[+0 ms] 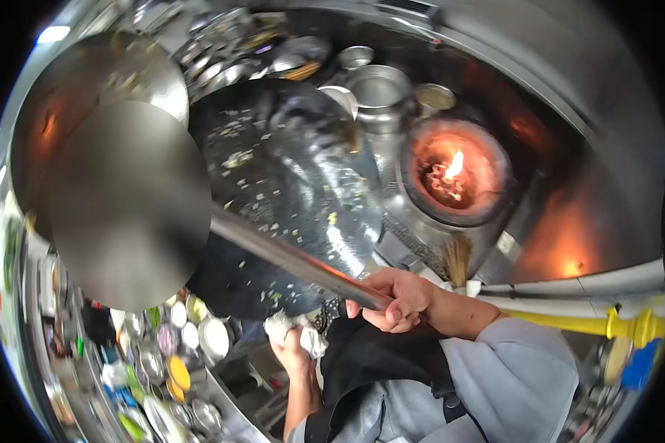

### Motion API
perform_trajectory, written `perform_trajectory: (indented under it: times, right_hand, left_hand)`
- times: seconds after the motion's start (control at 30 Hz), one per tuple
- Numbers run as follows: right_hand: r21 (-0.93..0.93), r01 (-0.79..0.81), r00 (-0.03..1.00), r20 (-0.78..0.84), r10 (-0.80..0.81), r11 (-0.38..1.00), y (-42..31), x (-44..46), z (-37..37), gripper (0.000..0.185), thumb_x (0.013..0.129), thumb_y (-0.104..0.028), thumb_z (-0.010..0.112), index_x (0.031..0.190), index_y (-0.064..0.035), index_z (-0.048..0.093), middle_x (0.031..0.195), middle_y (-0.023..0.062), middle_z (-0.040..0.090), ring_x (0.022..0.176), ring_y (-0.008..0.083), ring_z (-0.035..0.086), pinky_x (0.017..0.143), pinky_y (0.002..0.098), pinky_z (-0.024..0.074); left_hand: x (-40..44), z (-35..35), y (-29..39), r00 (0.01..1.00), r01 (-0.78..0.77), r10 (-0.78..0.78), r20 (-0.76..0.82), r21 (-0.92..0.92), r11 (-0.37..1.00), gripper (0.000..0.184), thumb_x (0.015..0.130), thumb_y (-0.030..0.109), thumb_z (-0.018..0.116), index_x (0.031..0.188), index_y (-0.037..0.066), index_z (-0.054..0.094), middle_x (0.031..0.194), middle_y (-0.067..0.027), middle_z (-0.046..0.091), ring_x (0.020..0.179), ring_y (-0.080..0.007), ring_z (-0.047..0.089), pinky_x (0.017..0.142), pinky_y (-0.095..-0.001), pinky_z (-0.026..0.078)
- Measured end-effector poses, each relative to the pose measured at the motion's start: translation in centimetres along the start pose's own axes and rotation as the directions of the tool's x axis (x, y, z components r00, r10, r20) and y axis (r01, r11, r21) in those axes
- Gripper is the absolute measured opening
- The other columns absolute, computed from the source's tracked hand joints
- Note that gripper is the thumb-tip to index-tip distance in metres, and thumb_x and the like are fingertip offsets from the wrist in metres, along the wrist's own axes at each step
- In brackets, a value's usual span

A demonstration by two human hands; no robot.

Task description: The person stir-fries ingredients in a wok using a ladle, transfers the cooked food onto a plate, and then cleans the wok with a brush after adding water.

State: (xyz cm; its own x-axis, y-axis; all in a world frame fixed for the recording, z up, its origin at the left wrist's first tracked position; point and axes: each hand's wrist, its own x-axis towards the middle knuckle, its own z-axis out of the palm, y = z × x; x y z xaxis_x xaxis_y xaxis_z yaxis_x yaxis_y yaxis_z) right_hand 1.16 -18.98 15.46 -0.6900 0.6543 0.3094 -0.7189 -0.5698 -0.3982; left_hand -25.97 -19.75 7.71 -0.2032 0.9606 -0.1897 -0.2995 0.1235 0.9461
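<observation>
My right hand (399,299) is closed around the handle of a large metal ladle (129,210), whose round head is close to the camera on the left. My left hand (295,353) grips a white cloth (284,325) at the near rim of a big black wok (295,214). The wok is off the burner, and small pale and green food bits stick to its inside. Behind the ladle head is a wide metal bowl (44,96), with some food scraps in its upper part. The ladle hides much of that bowl.
To the right, a burner (458,171) glows with an open flame. A metal pot (377,90) and smaller bowls stand behind it. A straw brush (458,260) stands near my right forearm. Several ingredient dishes (214,338) sit lower left. A yellow pipe (569,323) runs at right.
</observation>
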Motion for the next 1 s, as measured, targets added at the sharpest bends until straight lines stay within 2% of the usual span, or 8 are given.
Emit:
perform_trajectory:
  times: [0.13,0.23,0.47,0.53,0.63,0.77,0.93,1.0]
  right_hand:
    - [-0.339,0.320,0.891,-0.211,-0.403,0.885,-2.1,-3.6,1.2,0.048,0.092,-0.014,0.063,0.131,0.0060,0.043,0.058,0.0011,0.044,0.036,0.0043,0.038,0.031,0.0202,0.0287]
    - [-0.572,0.412,0.609,-0.406,-0.681,0.709,-2.8,-4.5,1.8,0.043,0.095,-0.008,0.055,0.136,0.0008,0.042,0.061,0.0008,0.046,0.038,0.0034,0.037,0.031,0.0198,0.0303]
    - [-0.787,-0.375,-0.249,-0.422,-0.872,0.489,-9.9,-2.6,-2.6,0.033,0.094,-0.006,0.059,0.126,-0.0012,0.053,0.055,-0.0044,0.046,0.037,0.0041,0.040,0.032,0.0221,0.0315]
    - [-0.746,-0.506,-0.289,-0.326,-0.900,0.433,-12.4,-4.2,-7.2,0.027,0.094,-0.007,0.060,0.121,-0.0044,0.058,0.057,-0.0063,0.045,0.039,0.0034,0.040,0.036,0.0227,0.0306]
    - [-0.389,-0.893,-0.221,-0.059,-0.974,0.226,-17.4,-4.7,-12.1,0.027,0.089,-0.021,0.065,0.108,-0.0019,0.062,0.062,0.0120,0.061,0.044,0.0226,0.057,0.044,0.0347,0.0445]
    - [-0.123,-0.989,-0.100,0.136,-0.986,0.083,-25.2,-6.2,-23.5,0.026,0.089,-0.020,0.060,0.106,-0.0015,0.064,0.077,0.0251,0.067,0.072,0.0393,0.068,0.067,0.0431,0.0544]
    - [0.114,-0.848,-0.501,-0.491,-0.712,0.518,-34.8,-1.6,-31.1,0.028,0.083,-0.013,0.060,0.105,0.0024,0.066,0.102,0.0254,0.068,0.088,0.0380,0.069,0.079,0.0422,0.0551]
    - [0.209,-0.832,-0.526,-0.592,-0.610,0.514,-37.4,-1.0,-34.5,0.016,0.083,-0.012,0.059,0.094,-0.0005,0.060,0.090,0.0204,0.063,0.077,0.0329,0.063,0.069,0.0393,0.0509]
  left_hand:
    - [6.6,8.9,-3.0,0.903,0.289,-0.308,0.300,0.110,0.951,0.019,0.084,0.006,0.053,0.101,-0.001,0.058,0.078,-0.0116,0.065,0.056,-0.0205,0.062,0.046,-0.0328,0.051]
    - [10.3,16.7,-7.3,0.662,0.533,-0.540,0.520,0.179,0.827,0.021,0.086,0.007,0.054,0.106,0.000,0.056,0.080,-0.0093,0.063,0.059,-0.0207,0.063,0.050,-0.0339,0.052]
    - [13.5,30.6,-21.4,0.401,0.636,-0.713,0.575,0.385,0.669,0.026,0.085,0.004,0.051,0.110,-0.001,0.055,0.087,-0.0104,0.063,0.064,-0.0221,0.064,0.051,-0.0363,0.051]
    - [13.8,31.5,-24.3,0.387,0.651,-0.721,0.575,0.383,0.655,0.028,0.083,0.002,0.051,0.111,-0.003,0.055,0.091,-0.0127,0.063,0.069,-0.0233,0.065,0.056,-0.0369,0.053]
    - [13.0,31.3,-25.9,0.414,0.624,-0.699,0.583,0.377,0.684,0.036,0.082,0.002,0.053,0.117,-0.007,0.053,0.103,-0.0141,0.064,0.084,-0.0255,0.067,0.066,-0.0372,0.055]
    - [14.4,31.3,-34.6,0.360,0.492,-0.733,0.577,0.550,0.675,0.045,0.087,0.013,0.057,0.124,-0.010,0.050,0.113,-0.0187,0.062,0.095,-0.0271,0.063,0.081,-0.0372,0.050]
    - [18.4,28.8,-27.9,-0.141,0.441,-0.822,0.551,0.779,0.446,0.076,0.088,0.041,0.061,0.133,-0.016,0.039,0.126,-0.0246,0.055,0.108,-0.0266,0.057,0.090,-0.0382,0.046]
    - [19.4,26.2,-19.9,0.120,0.343,-0.868,0.482,0.800,0.492,0.072,0.086,0.035,0.066,0.132,-0.014,0.041,0.120,-0.0234,0.058,0.103,-0.0240,0.058,0.088,-0.0360,0.048]
